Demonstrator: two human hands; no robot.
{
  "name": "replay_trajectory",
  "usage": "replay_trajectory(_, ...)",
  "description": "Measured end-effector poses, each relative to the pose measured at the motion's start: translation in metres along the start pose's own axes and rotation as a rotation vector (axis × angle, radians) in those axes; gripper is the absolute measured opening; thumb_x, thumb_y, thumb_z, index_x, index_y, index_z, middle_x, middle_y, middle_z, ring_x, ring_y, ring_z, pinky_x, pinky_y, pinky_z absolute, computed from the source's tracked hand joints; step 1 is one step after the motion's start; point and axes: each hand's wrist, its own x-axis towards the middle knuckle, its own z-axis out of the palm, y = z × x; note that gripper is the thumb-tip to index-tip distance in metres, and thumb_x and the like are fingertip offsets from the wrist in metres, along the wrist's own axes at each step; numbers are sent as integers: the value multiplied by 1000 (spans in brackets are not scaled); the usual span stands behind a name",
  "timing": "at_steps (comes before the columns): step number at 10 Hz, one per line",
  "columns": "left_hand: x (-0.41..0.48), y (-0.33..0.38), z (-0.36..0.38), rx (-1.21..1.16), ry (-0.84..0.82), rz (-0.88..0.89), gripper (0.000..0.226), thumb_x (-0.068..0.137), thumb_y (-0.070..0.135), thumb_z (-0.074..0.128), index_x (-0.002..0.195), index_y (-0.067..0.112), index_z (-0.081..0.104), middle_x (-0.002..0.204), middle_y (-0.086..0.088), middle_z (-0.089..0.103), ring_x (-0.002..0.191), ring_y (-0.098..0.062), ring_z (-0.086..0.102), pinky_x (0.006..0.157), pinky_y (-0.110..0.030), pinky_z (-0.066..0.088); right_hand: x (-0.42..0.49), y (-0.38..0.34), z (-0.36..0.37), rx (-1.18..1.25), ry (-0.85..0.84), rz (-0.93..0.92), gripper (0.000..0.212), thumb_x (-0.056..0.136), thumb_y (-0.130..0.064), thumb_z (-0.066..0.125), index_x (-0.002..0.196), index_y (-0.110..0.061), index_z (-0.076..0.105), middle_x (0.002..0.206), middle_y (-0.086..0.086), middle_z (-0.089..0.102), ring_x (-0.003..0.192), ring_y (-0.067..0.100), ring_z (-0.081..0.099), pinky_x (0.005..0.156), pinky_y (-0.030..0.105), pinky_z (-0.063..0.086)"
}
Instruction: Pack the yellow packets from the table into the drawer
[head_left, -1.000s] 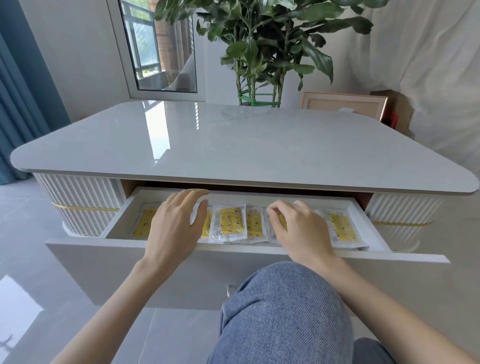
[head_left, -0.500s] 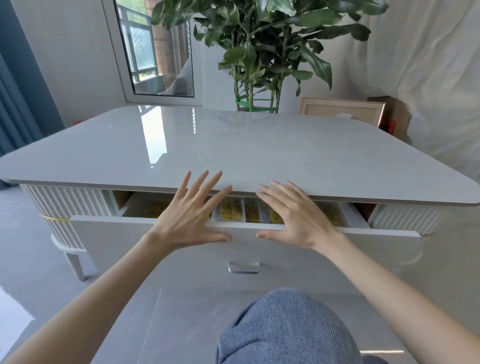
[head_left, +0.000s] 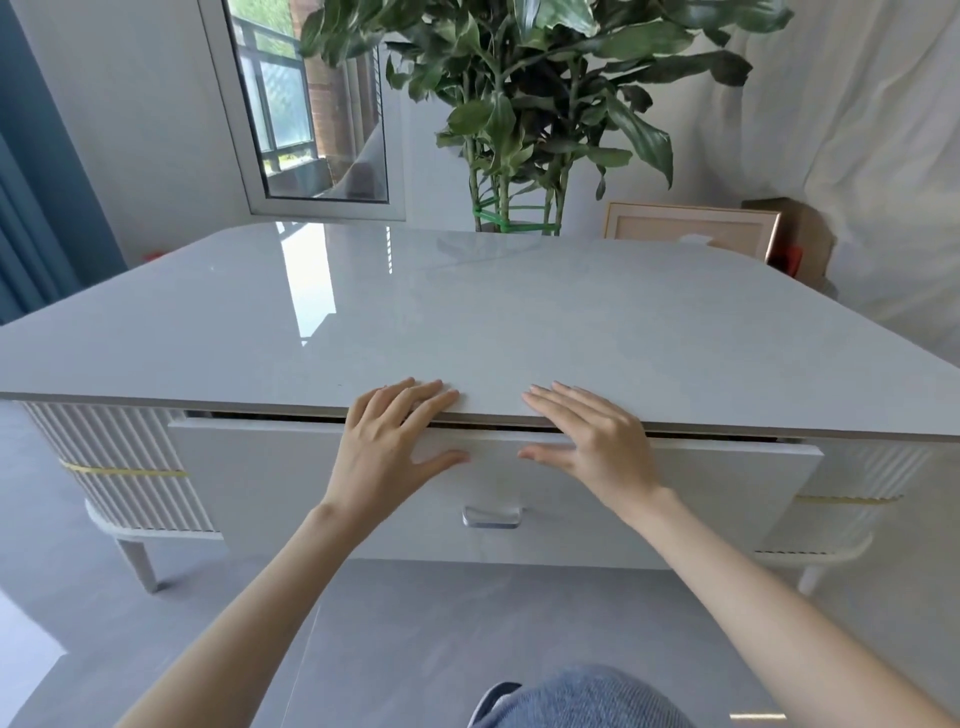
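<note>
White drawer (head_left: 260, 483): almost shut under worktop (head_left: 519, 312); thin dark gap along its top.
L hand (head_left: 387, 457): flat on drawer front, above handle (head_left: 492, 517); fingers (head_left: 415, 400) straight, spread.
R hand (head_left: 592, 447): flat on drawer front too; fingers straight, apart.
Yellow packets: out of sight, prob. inside drawer.

The drawer (head_left: 260, 483) sits under the table's (head_left: 519, 322) front edge. The left hand (head_left: 389, 447) and right hand (head_left: 592, 441) lie side by side on its front, with the handle (head_left: 492, 517) below and between them. Behind the table: window (head_left: 306, 104) left, plant (head_left: 519, 104) middle, frame (head_left: 685, 228) right.
</note>
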Motion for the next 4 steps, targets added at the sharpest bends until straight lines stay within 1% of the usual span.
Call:
replay_trajectory(1, 1, 1, 6, 27, 38, -38, 52, 80, 57, 61, 124, 30, 59, 124, 12, 60, 119, -17, 54, 99, -30, 33, 1, -4, 0, -14, 56, 10, 45, 80, -48, 63, 110, -17, 74, 113, -7, 72, 108, 16, 67, 91, 30, 52)
replay_trajectory(2, -1, 7, 12, 43, 66, -67, 45, 81, 46, 66, 123, 29, 59, 122, 11, 61, 116, -18, 55, 99, -30, 33, -1, -4, 1, -32, 67, 23, 36, 77, -32, 74, 110, -18, 73, 113, -7, 71, 108, 16, 67, 90, 31, 52)
replay_trajectory(3, 2, 9, 11, 40, 92, -91, 44, 81, 30, 72, 122, 28, 59, 121, 9, 61, 116, -17, 54, 101, -31, 32, -1, -9, -1, 26, -15, 78, 50, 69, -6, 83, 116, -18, 70, 119, -7, 69, 113, 17, 64, 97, 29, 45)
replay_trajectory(4, -10, 17, 10, -25, 201, -139, 43, 79, 6, 70, 118, 23, 63, 115, 3, 62, 109, -18, 53, 102, -33, 34, -15, -13, -21, 208, -63, 208, 50, 77, -3, 75, 121, -25, 66, 124, -12, 65, 120, 9, 57, 102, 27, 41)
